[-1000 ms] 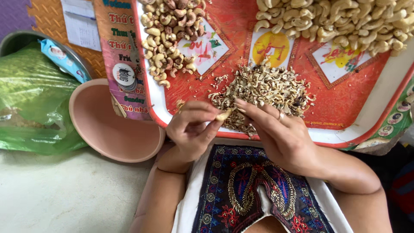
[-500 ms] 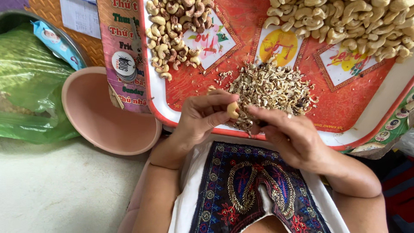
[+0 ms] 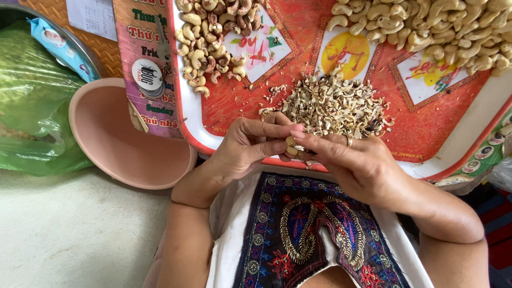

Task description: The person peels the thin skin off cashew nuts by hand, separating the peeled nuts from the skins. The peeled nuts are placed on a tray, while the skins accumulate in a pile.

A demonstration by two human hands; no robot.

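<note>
Left hand (image 3: 245, 146) and right hand (image 3: 352, 162) meet fingertip to fingertip, both pinching one pale cashew kernel (image 3: 290, 142) over the near rim of the red tray (image 3: 432, 125). Heap of peeled husks (image 3: 333, 104) just beyond (a ring on the right hand). Pink bowl (image 3: 120, 144) left.

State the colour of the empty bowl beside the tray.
Pale pink; the bowl shows best in the head view, left of the tray.

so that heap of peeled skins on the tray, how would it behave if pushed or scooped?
The skin heap is thin, curled flakes, so probably very light and loose: a push would likely smear it across the red tray rather than slide it whole. Stray flakes already lie beside it, so it likely scatters easily. Pinching would probably crumble them.
</note>
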